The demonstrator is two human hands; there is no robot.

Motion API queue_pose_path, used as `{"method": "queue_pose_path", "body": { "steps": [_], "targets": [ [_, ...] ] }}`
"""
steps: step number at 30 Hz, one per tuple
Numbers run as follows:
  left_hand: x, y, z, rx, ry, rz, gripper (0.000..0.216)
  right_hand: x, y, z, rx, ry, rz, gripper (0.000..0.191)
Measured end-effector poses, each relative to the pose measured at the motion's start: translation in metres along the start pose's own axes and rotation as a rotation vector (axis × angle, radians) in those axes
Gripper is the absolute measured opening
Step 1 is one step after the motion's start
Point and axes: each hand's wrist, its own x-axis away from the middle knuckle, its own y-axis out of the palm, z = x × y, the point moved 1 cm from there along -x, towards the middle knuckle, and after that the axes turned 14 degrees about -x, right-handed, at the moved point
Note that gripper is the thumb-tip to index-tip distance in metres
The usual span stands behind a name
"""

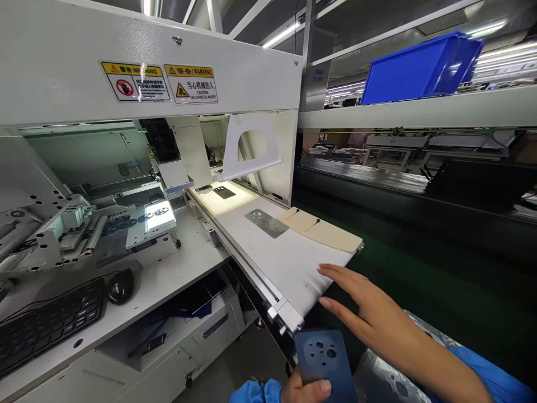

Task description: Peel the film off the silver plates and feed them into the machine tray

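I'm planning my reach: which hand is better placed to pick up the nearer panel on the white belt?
Right hand, probably: it looks empty and open, at the white belt's near end, closer to that grey panel. The left hand holds a blue panel.

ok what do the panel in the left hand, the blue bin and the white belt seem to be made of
Panel: perhaps coated glass or plastic, hard to say which; its smooth blue face has a soft sheen.
Blue bin: probably moulded plastic, given its solid colour and glossy look.
White belt: probably rubber or plastic sheeting, matt, with flexible-looking ripples near its end.
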Motion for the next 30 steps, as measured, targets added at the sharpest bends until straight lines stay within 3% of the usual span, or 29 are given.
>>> {"method": "queue_pose_path", "body": {
  "steps": [5, 9, 17, 25, 30],
  "targets": [
    [-0.004, 0.021, 0.000, 0.159, 0.089, 0.070, 0.050, 0.092, 0.002, 0.028, -0.098, 0.210, 0.039, 0.055],
    [-0.009, 0.046, 0.023, 0.137, 0.022, 0.043, 0.050, 0.131, 0.008, 0.035, -0.165, 0.359, 0.065, 0.061],
    [-0.019, 0.076, 0.042, 0.170, 0.046, 0.239, 0.044, 0.140, 0.005, 0.015, -0.307, 0.399, 0.038, 0.062],
    [-0.024, 0.102, 0.038, 0.113, 0.063, 0.321, 0.049, 0.146, 0.033, 0.033, 0.013, 0.237, 0.261, 0.056],
    [-0.023, 0.107, 0.031, 0.090, 0.041, 0.294, 0.047, 0.148, 0.036, 0.034, 0.228, 0.171, 0.266, 0.052]
  ]
}}
